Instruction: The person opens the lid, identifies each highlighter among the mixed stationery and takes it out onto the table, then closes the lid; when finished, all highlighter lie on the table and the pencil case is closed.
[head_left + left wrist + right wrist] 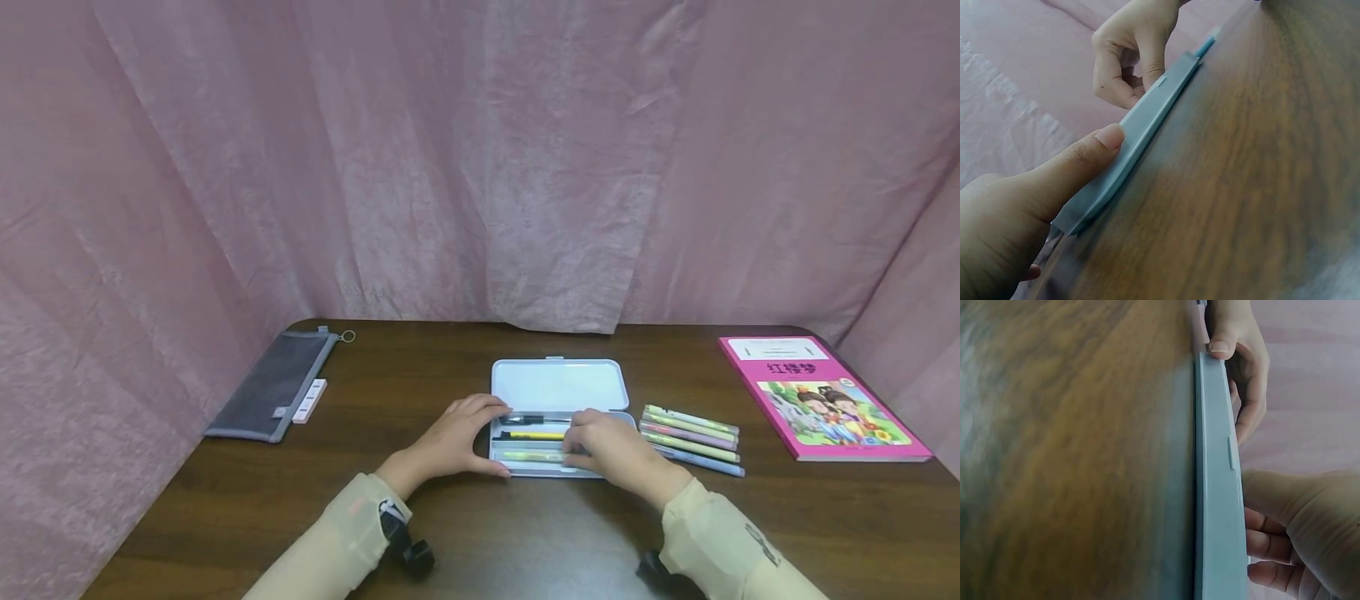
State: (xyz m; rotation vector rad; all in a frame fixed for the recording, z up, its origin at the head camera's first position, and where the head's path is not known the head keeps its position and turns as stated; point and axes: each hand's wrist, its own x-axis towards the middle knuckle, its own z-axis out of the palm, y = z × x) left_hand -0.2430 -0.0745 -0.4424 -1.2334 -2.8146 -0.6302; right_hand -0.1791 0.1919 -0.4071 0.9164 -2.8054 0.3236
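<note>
An open light-blue pencil case (558,385) lies on the table with its lid folded back. My left hand (450,442) holds its left end, thumb at the near wall and fingers toward the far side. Inside are a dark pen (525,420), a yellow-and-black pencil (536,435) and a light-green marker (531,456) along the near side. Over the right half of the tray, my right hand (611,448) has its fingers bent down, pinching the green marker's right part. In the left wrist view the case wall hides the right fingertips (1138,50).
Several pastel markers (693,442) lie side by side just right of the case. A pink picture-covered book (825,400) is at the far right. On the left sit a grey zip pouch (270,387) and a small white box (310,401). Pink curtains (480,167) surround the table.
</note>
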